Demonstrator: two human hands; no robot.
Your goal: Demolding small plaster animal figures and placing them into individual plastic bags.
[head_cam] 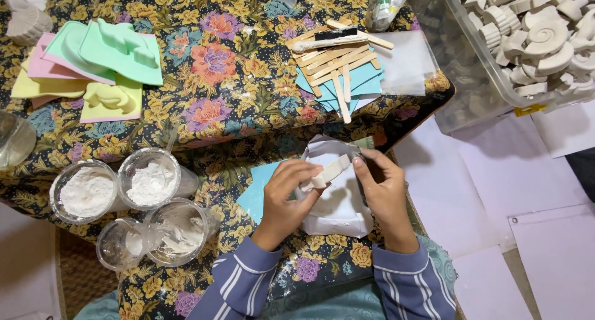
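White plaster stick (330,171), flat and pale, held between both hands above a folded white paper sheet (341,211) at the near edge of the floral tablecloth (248,103). Left hand (286,199): fingers curled closed around the stick's lower end, thumb pressed against it. Right hand (384,193): thumb and fingertips pinched on the upper end — the rest of the hand half open over the paper. A light-blue card (259,190) lies under the paper's left side. Toward the near-left corner stand four clear cups of white powder (133,199), touching one another. At the far edge — wooden sticks (338,62) piled on blue sheets (356,87); at the far-left, pastel plastic moulds (93,66). Right of the table, a clear bin of white casts (527,41).
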